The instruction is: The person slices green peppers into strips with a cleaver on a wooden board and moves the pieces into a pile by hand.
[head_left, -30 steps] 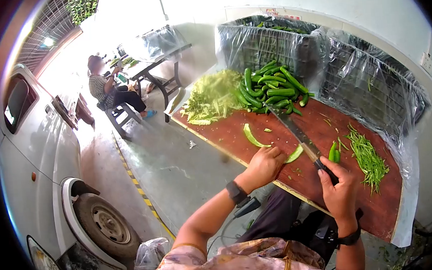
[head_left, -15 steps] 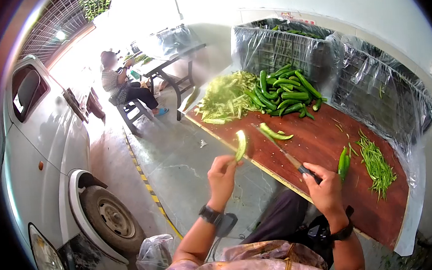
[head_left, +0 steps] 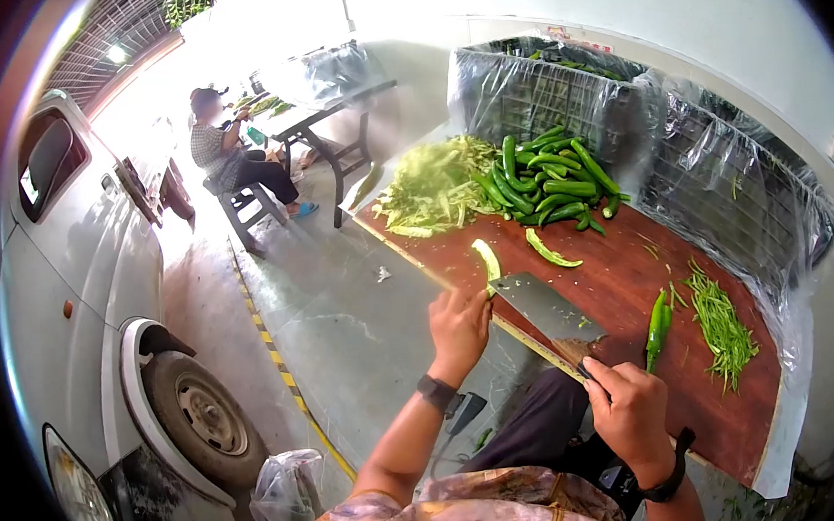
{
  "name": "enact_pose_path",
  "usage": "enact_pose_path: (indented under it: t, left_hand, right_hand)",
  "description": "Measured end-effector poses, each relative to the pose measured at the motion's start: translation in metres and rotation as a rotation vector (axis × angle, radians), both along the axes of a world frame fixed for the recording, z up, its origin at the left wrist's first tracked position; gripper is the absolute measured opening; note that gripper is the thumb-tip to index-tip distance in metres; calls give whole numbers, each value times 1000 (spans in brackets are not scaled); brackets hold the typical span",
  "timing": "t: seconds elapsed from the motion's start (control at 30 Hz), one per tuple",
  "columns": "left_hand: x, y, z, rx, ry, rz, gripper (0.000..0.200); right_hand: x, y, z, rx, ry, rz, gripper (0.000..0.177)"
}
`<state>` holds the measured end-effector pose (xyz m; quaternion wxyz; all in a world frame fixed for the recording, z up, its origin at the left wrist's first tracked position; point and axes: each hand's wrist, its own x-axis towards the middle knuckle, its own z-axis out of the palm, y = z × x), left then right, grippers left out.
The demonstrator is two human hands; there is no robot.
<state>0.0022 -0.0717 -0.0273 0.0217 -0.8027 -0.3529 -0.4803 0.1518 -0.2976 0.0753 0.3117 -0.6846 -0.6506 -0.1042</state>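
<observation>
Near the front edge of the red-brown table (head_left: 722, 414), my left hand (head_left: 460, 329) is closed on a pale green split pepper piece (head_left: 485, 259). My right hand (head_left: 629, 410) grips the handle of a broad cleaver (head_left: 544, 308), its blade lying nearly flat with its tip beside that piece. Another split pepper piece (head_left: 552, 251) rests on the table behind the blade. Farther back are a pile of whole green peppers (head_left: 555, 180) and a heap of pale green pieces (head_left: 432, 188). Whole peppers (head_left: 659, 330) lie right of the cleaver, beside thin green strips (head_left: 724, 323).
Plastic-lined crates (head_left: 545, 95) stand along the table's back. A seated person (head_left: 224, 153) is at another table (head_left: 322, 112) at the back left. A white vehicle (head_left: 84, 281) fills the left side. A plastic bag (head_left: 286, 488) is at the lower left.
My left hand has moved right and down with the pepper piece, towards the cleaver. The cleaver has turned from edge-on to show its broad face, and my right hand has moved slightly lower.
</observation>
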Motion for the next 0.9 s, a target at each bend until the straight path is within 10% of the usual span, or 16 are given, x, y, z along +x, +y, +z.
enact_pose_path:
  t: [0.9]
  left_hand:
    - [-3,7,2,59,36,-183,17]
  right_hand:
    - [-3,40,-2,-38,-240,72,26]
